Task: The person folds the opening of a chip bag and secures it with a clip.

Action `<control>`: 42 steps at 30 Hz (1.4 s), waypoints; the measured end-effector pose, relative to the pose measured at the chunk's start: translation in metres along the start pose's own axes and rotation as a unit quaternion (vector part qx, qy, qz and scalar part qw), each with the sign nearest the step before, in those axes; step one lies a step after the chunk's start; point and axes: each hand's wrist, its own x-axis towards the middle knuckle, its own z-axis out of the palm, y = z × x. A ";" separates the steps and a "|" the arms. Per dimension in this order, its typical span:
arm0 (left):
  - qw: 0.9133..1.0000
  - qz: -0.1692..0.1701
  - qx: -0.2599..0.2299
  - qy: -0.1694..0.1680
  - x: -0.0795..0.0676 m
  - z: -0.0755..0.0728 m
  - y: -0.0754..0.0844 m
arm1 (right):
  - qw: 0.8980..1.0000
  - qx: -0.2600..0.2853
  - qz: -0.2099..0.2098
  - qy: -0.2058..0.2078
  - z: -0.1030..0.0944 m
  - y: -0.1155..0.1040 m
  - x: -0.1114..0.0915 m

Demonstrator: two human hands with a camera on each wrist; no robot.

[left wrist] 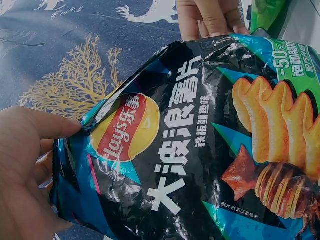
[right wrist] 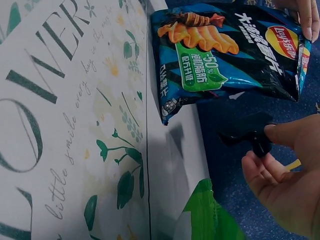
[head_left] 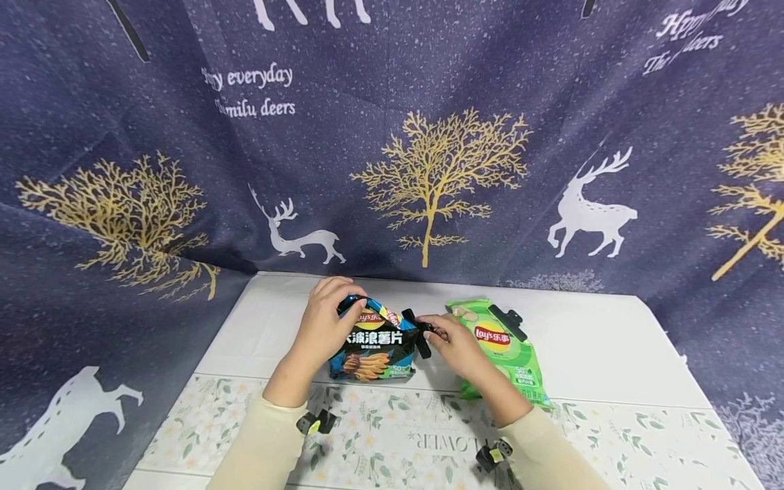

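My left hand (head_left: 327, 306) grips the folded-over top of a black and blue chip bag (head_left: 373, 347), thumb in front. In the left wrist view, the thumb presses on the edge of the bag (left wrist: 175, 150) beside its red and yellow logo. My right hand (head_left: 453, 344) pinches a black bag clip (head_left: 421, 332) between thumb and fingers, close to the right end of the fold. The right wrist view shows the clip (right wrist: 250, 134) apart from the bag (right wrist: 225, 55), its long jaw side turned toward it. A squid and wavy chips are printed on the bag's front.
To the right lies a green chip bag (head_left: 490, 350) with another black clip (head_left: 508, 321) across its top. Both bags are on a white table with a floral cloth strip (head_left: 380, 435) along the front. A dark blue curtain (head_left: 392, 170) with deer and trees hangs behind.
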 end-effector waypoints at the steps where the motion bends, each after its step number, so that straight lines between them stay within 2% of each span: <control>1: 1.000 0.000 0.001 0.000 0.000 0.000 0.000 | 1.000 0.004 -0.004 0.000 -0.001 0.000 0.000; 5: 1.000 0.000 -0.001 -0.001 0.000 0.000 0.000 | 1.000 0.029 -0.012 0.000 -0.004 -0.002 0.001; 17: 1.000 0.008 0.000 0.006 0.000 0.001 -0.002 | 0.997 0.070 0.019 -0.006 -0.009 -0.010 0.001; 28: 1.000 0.012 -0.002 0.008 0.000 0.001 -0.002 | 0.998 0.065 0.005 0.015 -0.012 -0.013 0.000; 34: 1.000 0.011 -0.003 0.005 0.000 0.001 -0.002 | 0.997 0.058 -0.001 0.045 -0.016 -0.018 0.002; 38: 1.000 0.009 -0.002 0.002 0.000 0.001 -0.002 | 0.996 0.056 -0.021 0.061 -0.020 -0.021 0.002; 42: 1.000 0.007 -0.003 -0.001 0.000 0.000 -0.001 | 0.996 0.058 -0.037 0.060 -0.024 -0.023 0.003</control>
